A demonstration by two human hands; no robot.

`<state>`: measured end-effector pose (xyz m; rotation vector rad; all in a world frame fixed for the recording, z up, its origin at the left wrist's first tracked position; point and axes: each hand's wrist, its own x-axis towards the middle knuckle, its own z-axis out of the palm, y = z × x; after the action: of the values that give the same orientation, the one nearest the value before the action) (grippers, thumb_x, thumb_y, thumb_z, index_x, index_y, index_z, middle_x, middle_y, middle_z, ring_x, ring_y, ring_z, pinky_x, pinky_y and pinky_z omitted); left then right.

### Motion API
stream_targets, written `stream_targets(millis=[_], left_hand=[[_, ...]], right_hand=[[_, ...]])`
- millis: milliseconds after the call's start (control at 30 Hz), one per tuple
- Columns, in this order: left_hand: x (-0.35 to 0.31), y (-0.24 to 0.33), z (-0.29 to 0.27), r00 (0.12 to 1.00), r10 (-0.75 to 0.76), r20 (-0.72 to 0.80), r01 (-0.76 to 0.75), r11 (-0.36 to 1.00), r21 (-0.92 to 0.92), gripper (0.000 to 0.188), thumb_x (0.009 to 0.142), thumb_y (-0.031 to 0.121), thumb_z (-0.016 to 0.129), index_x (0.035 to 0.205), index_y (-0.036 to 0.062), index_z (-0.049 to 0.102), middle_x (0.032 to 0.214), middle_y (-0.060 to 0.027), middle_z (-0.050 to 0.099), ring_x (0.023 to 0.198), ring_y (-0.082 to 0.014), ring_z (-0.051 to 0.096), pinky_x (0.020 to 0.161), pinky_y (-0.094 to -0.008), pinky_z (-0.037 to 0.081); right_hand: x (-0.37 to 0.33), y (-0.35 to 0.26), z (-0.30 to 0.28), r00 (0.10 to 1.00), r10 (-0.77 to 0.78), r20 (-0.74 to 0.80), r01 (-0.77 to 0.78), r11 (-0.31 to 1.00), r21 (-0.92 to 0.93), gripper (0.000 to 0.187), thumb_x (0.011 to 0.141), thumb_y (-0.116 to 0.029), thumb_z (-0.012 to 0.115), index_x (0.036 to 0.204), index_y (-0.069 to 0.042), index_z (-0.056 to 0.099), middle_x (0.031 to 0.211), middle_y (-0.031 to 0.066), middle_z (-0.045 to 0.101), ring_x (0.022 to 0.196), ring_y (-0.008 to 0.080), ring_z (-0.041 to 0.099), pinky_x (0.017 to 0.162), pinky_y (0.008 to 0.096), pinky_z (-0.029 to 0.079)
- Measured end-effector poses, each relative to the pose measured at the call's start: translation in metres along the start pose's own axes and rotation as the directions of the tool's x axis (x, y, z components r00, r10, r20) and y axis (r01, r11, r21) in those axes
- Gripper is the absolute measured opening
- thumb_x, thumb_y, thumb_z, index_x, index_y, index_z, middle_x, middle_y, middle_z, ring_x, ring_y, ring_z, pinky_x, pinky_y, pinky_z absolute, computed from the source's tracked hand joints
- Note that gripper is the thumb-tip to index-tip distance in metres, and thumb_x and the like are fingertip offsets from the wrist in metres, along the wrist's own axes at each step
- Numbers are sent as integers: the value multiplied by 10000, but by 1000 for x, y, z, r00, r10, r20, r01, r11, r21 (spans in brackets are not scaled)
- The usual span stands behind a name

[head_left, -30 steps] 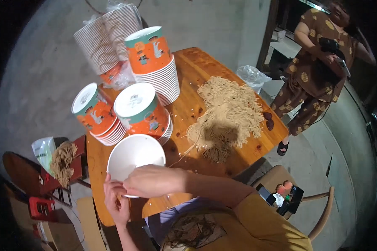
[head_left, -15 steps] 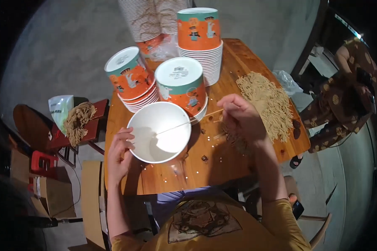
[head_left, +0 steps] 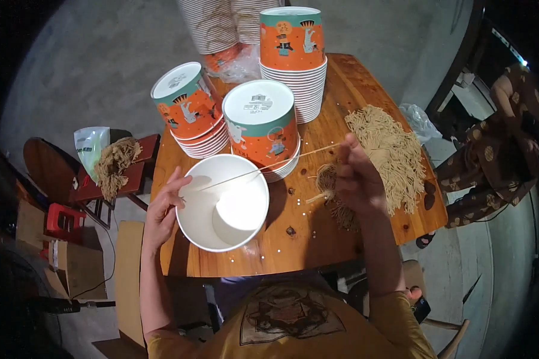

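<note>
A thin tan string (head_left: 239, 175) stretches taut across the mouth of a white paper bucket (head_left: 196, 216), rising toward the right. My left hand (head_left: 161, 210) is beside the bucket's left rim, thumb and fingertips pinched on one end of the string. Up and to the right, my right hand (head_left: 362, 182) pinches the other end. The bucket's open mouth faces me, and nothing shows inside it. Just behind it stands an upside-down stack of orange and green paper buckets (head_left: 263, 143). Under and beside my right hand lies a small dark bundle of strings (head_left: 327, 179), partly hidden.
More bucket stacks stand at the left (head_left: 188, 113) and back right (head_left: 292, 54) of the wooden table (head_left: 269, 257). A large heap of tan strings (head_left: 389, 155) spreads on the right. White specks dot the tabletop. A person (head_left: 497, 143) stands beyond the right edge.
My hands have spread farther apart, drawing the string out longer over the bucket. The white bucket sits slightly lower and to the left in view, and the whole view has shifted a little.
</note>
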<state>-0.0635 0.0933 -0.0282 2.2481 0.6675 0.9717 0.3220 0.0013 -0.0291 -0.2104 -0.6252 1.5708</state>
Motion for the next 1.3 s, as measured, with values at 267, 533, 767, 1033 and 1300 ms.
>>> stream_targets(millis=[267,533,767,1033,1300], left_hand=[[7,-9,-5,998,54,-10,-53,996,74,147,787,-105,554,782,33,503,1320,-141,525,1362,-386,301,1099,-495,270],[4,-1,-13,999,46,19,-49,982,184,191,771,-133,519,838,31,590,1328,-146,514,1365,-353,311,1100,-462,283],[13,90,25,957,-163,-240,167,986,-4,299,842,-76,402,1067,24,574,1258,-143,534,1176,-245,500,985,-337,387],[28,149,103,968,221,119,-250,904,346,555,802,63,650,1327,37,472,1301,-172,499,1055,-298,577,845,-351,511],[21,141,97,968,222,116,-250,860,444,609,680,-9,628,1273,-1,493,782,-87,502,690,-243,535,603,-349,456]], right_hand=[[-14,1,-17,996,-94,-4,93,986,138,168,920,-184,593,1052,-104,525,959,0,609,755,94,587,517,187,441],[3,18,20,916,-292,-275,275,956,-101,90,929,-157,528,928,-68,534,956,23,569,846,115,559,678,224,491],[-6,22,26,982,-182,-58,162,954,-251,103,886,-173,543,833,-96,499,793,-2,524,628,58,462,533,197,375],[-34,56,66,931,-198,307,343,183,-921,60,857,-53,565,868,-48,506,690,-37,499,647,31,467,561,219,401],[-42,59,59,980,-54,190,198,295,-935,110,826,-39,637,852,-48,531,636,-15,475,577,56,439,528,236,397]])
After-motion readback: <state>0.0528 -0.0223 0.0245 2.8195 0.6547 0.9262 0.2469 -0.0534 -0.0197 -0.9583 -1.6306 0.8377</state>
